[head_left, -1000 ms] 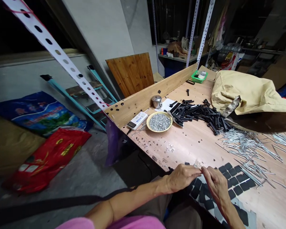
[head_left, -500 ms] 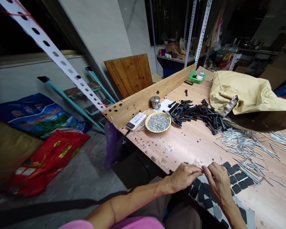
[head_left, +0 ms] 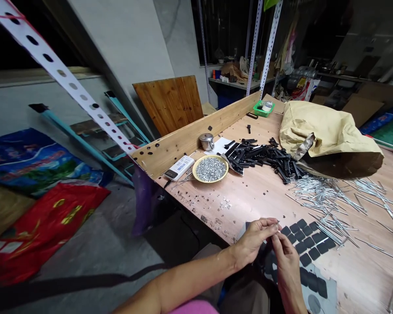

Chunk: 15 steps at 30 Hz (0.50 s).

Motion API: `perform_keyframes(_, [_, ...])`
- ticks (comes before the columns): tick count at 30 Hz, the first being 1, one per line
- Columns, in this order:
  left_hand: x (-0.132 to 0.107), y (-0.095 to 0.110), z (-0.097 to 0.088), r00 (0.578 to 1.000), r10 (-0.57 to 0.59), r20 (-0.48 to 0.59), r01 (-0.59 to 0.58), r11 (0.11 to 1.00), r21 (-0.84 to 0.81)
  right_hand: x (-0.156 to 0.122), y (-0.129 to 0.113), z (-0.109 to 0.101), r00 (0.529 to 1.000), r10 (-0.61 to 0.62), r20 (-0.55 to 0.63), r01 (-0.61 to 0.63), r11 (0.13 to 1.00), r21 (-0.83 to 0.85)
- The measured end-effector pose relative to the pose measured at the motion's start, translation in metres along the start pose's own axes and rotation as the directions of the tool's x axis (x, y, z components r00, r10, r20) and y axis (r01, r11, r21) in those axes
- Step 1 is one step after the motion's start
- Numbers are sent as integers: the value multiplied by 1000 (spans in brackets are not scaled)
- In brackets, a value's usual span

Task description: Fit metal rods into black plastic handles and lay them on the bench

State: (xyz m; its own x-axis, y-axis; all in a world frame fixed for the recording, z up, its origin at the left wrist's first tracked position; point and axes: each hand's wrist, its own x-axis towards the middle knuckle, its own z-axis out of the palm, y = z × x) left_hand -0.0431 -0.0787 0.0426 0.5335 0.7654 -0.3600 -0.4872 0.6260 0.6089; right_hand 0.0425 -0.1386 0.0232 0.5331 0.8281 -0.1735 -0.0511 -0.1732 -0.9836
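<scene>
My left hand [head_left: 253, 242] and my right hand [head_left: 283, 257] meet at the near edge of the wooden table [head_left: 268, 192]. Their fingertips pinch together on a small metal piece too tiny to name. Under them lies a grey sheet of black rounded pads [head_left: 309, 255]. A spread of thin metal rods [head_left: 334, 203] lies just right of the hands. Loose small nuts [head_left: 225, 203] are scattered on the table ahead of the left hand.
A yellow bowl of small silver nuts [head_left: 211, 168], a white device [head_left: 178, 168] and a metal cup [head_left: 206, 141] stand at the table's far left. A pile of black plastic parts [head_left: 265, 157] lies beside a tan sack [head_left: 327, 131]. Bags lie on the floor [head_left: 49, 218].
The view has swung slightly right and the hands have lifted a little, still pinched together over the pad sheet.
</scene>
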Motion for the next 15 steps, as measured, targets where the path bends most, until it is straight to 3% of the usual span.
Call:
perform_keyframes(2, [2,-7,2,998,20,-63,-20,1000,5,-4,4,0,995,101,-9,-100,993,69])
perform_keyframes(4, [4,-15,2,996,56,-75,-53,998,47,-5,5,-7,993,121,-3,-121,992,30])
perform_keyframes(5, [6,-19,2,996,69,-60,-64,994,85,-4,5,-14,997,77,-11,-77,996,-42])
perform_keyframes(7, [9,-25,-1,997,75,-16,-70,977,204,2,6,-33,990,-126,-59,104,955,-277])
perform_keyframes(9, [11,-31,-7,996,87,5,-83,931,356,16,8,-60,919,-388,-69,288,781,-554])
perform_keyframes(11, [12,-35,-18,991,137,1,-120,858,499,35,11,-87,813,-582,-1,372,521,-768])
perform_keyframes(13, [12,-36,-34,972,236,2,-187,763,619,55,14,-110,740,-660,128,395,274,-877])
perform_keyframes(15, [13,-35,-51,923,385,-1,-267,641,719,69,19,-122,699,-669,253,412,87,-907])
